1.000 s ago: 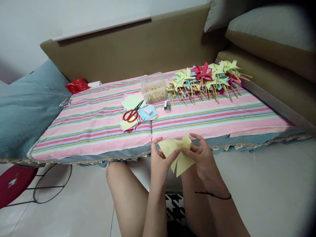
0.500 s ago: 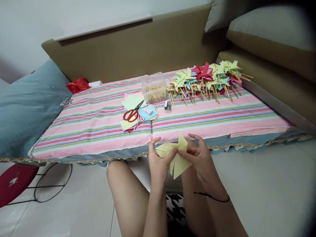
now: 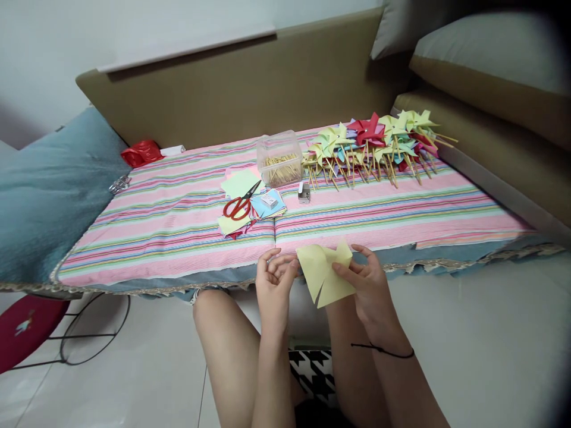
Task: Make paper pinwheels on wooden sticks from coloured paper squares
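Here's the yellow paper [image 3: 322,270], slit at its lower edge and lifted in front of the body, just by the near edge of the striped cloth [image 3: 178,229]. The right hand [image 3: 368,288] has it, thumb on the face, pinching its right side! The left hand [image 3: 273,291] sits at the opposite edge, fingers loosely curled, thumb close to the paper; whether it touches, I can't tell. Beyond, red-handled scissors [image 3: 247,198] lie across coloured paper sheets [image 3: 241,183], with a small white box [image 3: 270,200] on the blue one. To the right, a small open box [image 3: 304,194], then a clear tub [image 3: 277,140] of thin sticks [image 3: 283,171], and beside that, a crowd of pinwheels [image 3: 367,131], red, yellow and green!
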Available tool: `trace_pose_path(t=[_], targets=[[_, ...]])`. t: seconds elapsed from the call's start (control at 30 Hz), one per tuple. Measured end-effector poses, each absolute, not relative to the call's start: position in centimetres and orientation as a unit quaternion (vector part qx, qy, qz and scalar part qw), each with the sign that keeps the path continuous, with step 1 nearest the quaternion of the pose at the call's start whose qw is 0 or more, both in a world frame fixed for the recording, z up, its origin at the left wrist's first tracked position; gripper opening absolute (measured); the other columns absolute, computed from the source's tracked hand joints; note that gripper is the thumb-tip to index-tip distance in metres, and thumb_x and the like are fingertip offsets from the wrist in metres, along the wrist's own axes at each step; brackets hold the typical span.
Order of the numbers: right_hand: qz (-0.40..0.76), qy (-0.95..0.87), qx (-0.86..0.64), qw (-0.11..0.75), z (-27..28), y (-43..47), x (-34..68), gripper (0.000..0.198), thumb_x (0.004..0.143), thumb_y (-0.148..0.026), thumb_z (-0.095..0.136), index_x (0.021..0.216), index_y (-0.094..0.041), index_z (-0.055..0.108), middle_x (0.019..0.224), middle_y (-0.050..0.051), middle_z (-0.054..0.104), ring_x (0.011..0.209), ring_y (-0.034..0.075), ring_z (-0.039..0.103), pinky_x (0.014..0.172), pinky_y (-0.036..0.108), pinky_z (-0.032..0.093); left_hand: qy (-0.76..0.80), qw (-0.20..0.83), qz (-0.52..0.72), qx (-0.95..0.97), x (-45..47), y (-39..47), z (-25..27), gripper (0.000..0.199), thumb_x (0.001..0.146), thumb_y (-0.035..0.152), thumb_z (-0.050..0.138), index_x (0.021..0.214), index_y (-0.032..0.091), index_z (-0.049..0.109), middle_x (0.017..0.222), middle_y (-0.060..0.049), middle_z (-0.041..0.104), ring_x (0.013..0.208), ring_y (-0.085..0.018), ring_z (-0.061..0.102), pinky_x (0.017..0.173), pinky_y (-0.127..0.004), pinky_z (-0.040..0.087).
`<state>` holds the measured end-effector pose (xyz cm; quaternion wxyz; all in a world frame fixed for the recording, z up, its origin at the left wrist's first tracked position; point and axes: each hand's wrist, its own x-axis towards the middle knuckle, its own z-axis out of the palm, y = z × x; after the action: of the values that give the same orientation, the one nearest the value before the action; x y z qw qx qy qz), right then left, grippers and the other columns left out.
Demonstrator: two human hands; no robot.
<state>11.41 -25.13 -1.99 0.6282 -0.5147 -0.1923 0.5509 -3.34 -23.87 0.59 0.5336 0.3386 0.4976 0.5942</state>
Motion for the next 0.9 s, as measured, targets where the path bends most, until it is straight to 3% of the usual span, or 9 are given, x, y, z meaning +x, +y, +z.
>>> trace_pose_path(t=[0.2,0.5,0.7,0.9], targets=[[0.560,-0.187,-0.503,0.631,-1.9,-25.1,11.0,0.074,0.052,-0.031,0.088,0.111,-0.025,0.042,0.077,0.000,0.072,0.069,0.019,0.067,0.066,0.032,0.053,0.474,0.508,0.593,0.407,-3.3,-24.2,0.8,0.040,0.071,0.018,0.073,0.103,0.022,0.050,0.078,0.001,0.065,0.076,-0.012,0.063,0.070,-0.024,0.047],[0.552,-0.178,-0.500,0.643,-1.6,-25.1,10.8,0.074,0.050,-0.030,0.087,0.110,-0.025,0.043,0.079,0.001,0.072,0.071,0.021,0.067,0.068,0.036,0.053,0.457,0.510,0.545,0.483,-2.7,-24.6,1.5,0.026,0.075,0.020,0.070,0.096,0.019,0.055,0.078,-0.002,0.070,0.081,-0.015,0.065,0.081,-0.030,0.048],[0.557,-0.167,-0.475,0.661,-1.0,-25.2,10.3,0.077,0.046,-0.027,0.089,0.108,-0.025,0.044,0.075,-0.001,0.072,0.065,0.020,0.067,0.065,0.033,0.053,0.449,0.519,0.579,0.440,-2.0,-24.4,0.9,0.038,0.064,0.014,0.077,0.093,0.019,0.054,0.075,0.000,0.067,0.074,-0.012,0.063,0.071,-0.024,0.050],[0.559,-0.174,-0.471,0.660,-0.7,-25.3,10.2,0.075,0.050,-0.029,0.088,0.111,-0.025,0.044,0.072,-0.001,0.073,0.062,0.019,0.067,0.062,0.031,0.052,0.463,0.557,0.588,0.360,-1.7,-24.4,1.0,0.050,0.057,0.012,0.081,0.093,0.021,0.046,0.079,0.005,0.056,0.067,-0.007,0.058,0.061,-0.017,0.047]])
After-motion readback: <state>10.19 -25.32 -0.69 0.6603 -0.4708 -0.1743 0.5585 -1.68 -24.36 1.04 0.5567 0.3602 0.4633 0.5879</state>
